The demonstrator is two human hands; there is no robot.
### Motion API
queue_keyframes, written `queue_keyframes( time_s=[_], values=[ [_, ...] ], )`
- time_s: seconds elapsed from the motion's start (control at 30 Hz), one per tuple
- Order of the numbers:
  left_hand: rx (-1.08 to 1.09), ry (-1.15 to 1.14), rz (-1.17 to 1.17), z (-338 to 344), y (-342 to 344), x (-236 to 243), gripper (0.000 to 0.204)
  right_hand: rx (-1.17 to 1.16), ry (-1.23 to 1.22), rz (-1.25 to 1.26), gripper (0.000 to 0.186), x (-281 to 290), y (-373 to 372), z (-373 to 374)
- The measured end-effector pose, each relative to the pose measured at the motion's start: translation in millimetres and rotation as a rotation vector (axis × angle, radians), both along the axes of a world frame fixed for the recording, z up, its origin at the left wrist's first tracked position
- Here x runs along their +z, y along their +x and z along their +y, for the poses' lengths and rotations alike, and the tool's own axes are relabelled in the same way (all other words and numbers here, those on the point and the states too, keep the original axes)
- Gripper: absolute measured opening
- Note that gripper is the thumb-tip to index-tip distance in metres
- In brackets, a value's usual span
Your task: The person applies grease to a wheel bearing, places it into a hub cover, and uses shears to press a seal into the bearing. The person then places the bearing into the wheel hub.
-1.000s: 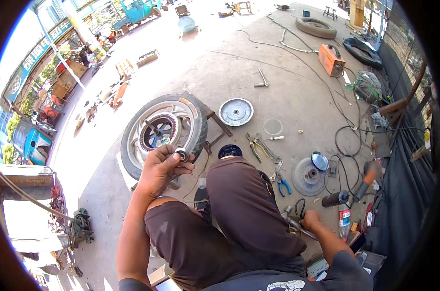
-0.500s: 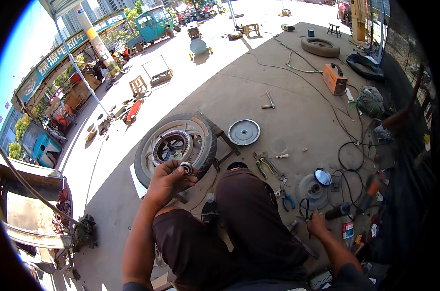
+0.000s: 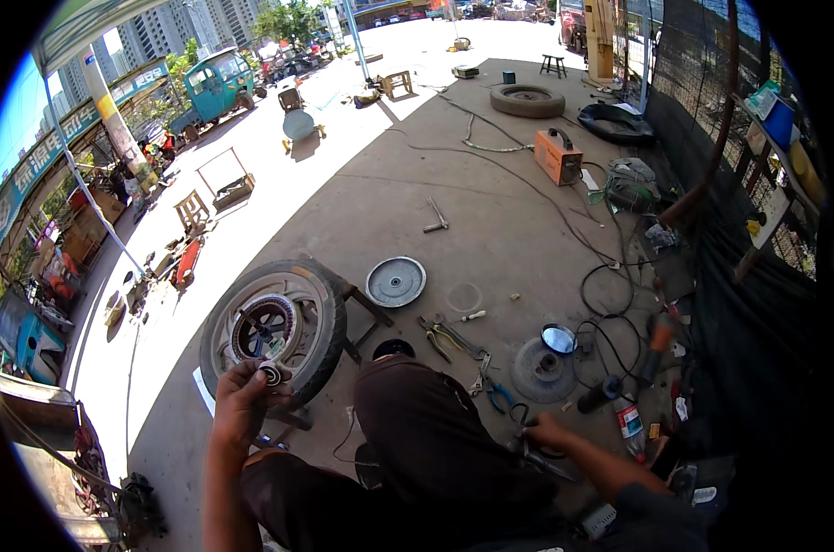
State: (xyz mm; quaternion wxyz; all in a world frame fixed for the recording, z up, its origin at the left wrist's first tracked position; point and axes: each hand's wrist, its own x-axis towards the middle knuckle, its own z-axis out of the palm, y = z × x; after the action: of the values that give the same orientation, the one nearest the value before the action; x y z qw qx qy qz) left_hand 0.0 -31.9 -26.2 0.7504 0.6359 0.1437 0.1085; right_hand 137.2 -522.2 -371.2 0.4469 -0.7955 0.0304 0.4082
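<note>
My left hand [image 3: 242, 397] pinches a small round metal bearing [image 3: 271, 373], holding it over the near edge of a motorcycle-type wheel [image 3: 320, 327]. Inside the wheel's hub is a ring of copper-coloured motor windings [image 3: 251, 333]. My right hand [image 3: 549, 432], low beside my right knee, is closed around a dark tool with loop-shaped handles [image 3: 520, 412], which looks like scissors. Its far end cannot be made out against my trouser leg. Pliers with yellowish handles [image 3: 437, 340] and blue-handled pliers [image 3: 501, 397] lie on the ground just beyond the knee.
The wheel rests on a low stand [image 3: 366, 317]. A round metal cover [image 3: 396, 281] lies beyond it. To the right are a grey disc [image 3: 538, 370], a mirror-like round piece [image 3: 558, 339], an orange-and-black power tool [image 3: 656, 350], a bottle [image 3: 629, 425] and looping cables. An orange welder box [image 3: 558, 157] stands farther off.
The view has swung right, so the surroundings sit farther left. My right hand has come in from the floor tools to beside my knee with the loop-handled tool. My left hand keeps the bearing.
</note>
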Motion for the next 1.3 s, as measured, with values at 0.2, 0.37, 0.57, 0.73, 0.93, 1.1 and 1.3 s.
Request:
queue_keyframes(
  time_s=[0.2,0.37,0.57,0.73,0.93,1.1,1.3],
  values=[
    [0.097,-0.047,-0.022,15.3,10.9,-1.7,0.022,-0.21,0.457,0.096,0.02,83.6,55.2,34.3],
    [0.077,-0.127,-0.065,11.8,22.8,29.3,0.026,-0.269,0.923,-0.046,0.031,200.3,108.6,103.2],
    [0.033,-0.253,-0.093,-2.8,45.9,42.9,0.031,-0.074,1.412,0.005,0.032,315.5,136.3,187.7],
    [0.004,-0.377,-0.187,8.4,51.0,27.8,0.038,0.197,1.514,0.012,0.028,372.0,130.2,267.0],
    [-0.036,-0.426,-0.262,19.7,61.8,22.1,0.031,0.08,1.359,-0.041,0.026,377.1,94.4,327.6],
    [-0.034,-0.409,-0.265,25.6,70.6,22.5,0.031,-0.054,1.349,0.003,0.021,353.1,80.5,340.2],
    [0.001,-0.427,-0.253,26.4,79.8,26.2,0.03,-0.122,1.357,-0.051,0.022,353.2,77.7,344.4]
  ],
)
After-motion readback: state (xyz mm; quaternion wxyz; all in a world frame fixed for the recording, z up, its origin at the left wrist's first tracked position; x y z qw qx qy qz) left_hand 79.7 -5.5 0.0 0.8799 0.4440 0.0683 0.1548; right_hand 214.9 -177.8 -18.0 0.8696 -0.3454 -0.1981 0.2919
